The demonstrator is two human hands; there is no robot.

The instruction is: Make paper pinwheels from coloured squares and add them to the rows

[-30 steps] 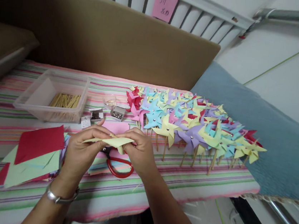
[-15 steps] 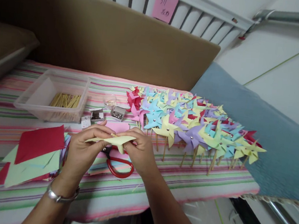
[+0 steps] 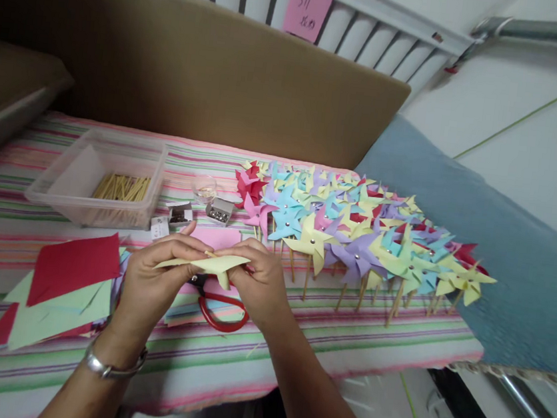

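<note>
Both of my hands meet above the striped cloth and pinch a folded pale yellow paper piece between them. My left hand grips its left side with fingers curled; a metal bracelet sits on that wrist. My right hand closes on its right side, where a thin wooden stick tip shows at the top. Red-handled scissors lie on the cloth just under my hands.
A big heap of finished paper pinwheels on sticks fills the right of the table. A clear tub of wooden sticks, small boxes of pins and a stack of red and green paper squares lie to the left. A cardboard panel stands behind.
</note>
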